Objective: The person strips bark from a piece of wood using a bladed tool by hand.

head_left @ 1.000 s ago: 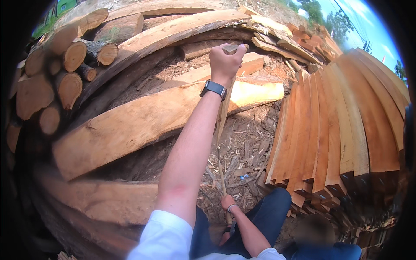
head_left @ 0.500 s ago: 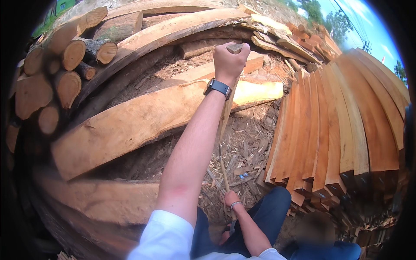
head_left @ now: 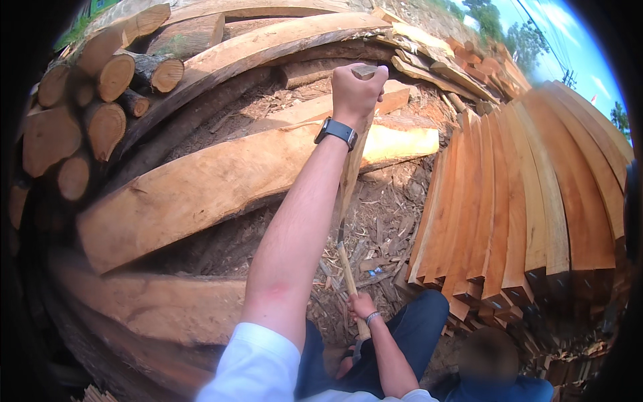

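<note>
My left hand (head_left: 355, 94), a dark watch on its wrist, is closed around the top of an upright wooden stake (head_left: 353, 164) at arm's length. The stake's cut end shows above the fist, and my forearm hides part of its side. Lower down, my right hand (head_left: 362, 307), with a bracelet at the wrist, grips the long pale wooden handle of a bladed tool (head_left: 349, 271). Its narrow dark blade, seen nearly edge-on, lies at the stake's lower end. Whether the blade touches the wood I cannot tell.
Large sawn slabs (head_left: 201, 181) lie across the left and middle. Cut logs (head_left: 107, 127) are piled at far left. Stacked squared beams (head_left: 529, 194) rise on the right. Bark and chips (head_left: 375, 234) litter the ground. Another person (head_left: 489, 362) is at lower right.
The tool's handle has swung slightly, so more of it and its blade shows. My right hand has barely shifted, and my left hand keeps its hold on the stake.
</note>
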`<state>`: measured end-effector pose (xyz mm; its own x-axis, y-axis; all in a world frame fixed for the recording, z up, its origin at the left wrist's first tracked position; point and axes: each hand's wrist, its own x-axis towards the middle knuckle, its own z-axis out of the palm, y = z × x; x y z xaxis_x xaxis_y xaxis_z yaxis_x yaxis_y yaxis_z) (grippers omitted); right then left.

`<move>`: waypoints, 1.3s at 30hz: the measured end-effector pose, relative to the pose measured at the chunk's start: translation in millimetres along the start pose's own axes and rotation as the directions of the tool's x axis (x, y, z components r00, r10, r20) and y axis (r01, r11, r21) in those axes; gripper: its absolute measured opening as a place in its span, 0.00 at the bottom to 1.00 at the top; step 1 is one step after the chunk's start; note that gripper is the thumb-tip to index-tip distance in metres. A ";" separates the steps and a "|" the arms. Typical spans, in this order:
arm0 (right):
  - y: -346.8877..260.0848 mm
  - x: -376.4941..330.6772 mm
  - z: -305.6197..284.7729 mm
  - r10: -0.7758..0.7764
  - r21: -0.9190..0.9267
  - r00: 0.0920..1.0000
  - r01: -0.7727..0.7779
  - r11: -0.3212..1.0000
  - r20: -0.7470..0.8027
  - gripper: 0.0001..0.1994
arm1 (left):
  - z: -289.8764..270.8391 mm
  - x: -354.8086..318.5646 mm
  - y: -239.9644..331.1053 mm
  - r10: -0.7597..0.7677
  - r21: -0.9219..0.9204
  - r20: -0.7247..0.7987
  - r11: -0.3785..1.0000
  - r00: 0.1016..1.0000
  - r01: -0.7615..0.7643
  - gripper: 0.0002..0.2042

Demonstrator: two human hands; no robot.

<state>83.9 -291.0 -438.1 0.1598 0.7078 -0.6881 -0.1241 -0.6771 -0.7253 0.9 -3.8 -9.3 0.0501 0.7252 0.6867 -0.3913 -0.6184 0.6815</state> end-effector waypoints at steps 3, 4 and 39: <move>-3.4 -2.0 6.0 -0.201 -0.467 0.968 0.110 0.877 -0.148 0.15 | 10.2 -2.4 -2.7 -0.008 -0.060 0.034 0.998 0.999 0.011 0.13; -5.5 -1.1 8.2 -0.214 -0.454 0.964 0.121 0.883 -0.160 0.15 | 12.0 -2.9 -3.3 -0.006 -0.073 0.057 0.997 0.998 0.010 0.13; 12.2 16.9 14.5 -0.041 0.103 0.997 0.048 0.994 -0.064 0.17 | 31.7 -12.3 -4.0 -0.086 -0.200 0.271 0.969 0.959 0.144 0.14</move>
<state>71.0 -284.4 -458.9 0.2271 0.7207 -0.6550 -0.2168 -0.6183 -0.7555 31.0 -19.8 -12.5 0.3308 0.6663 0.6683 -0.5563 -0.4344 0.7084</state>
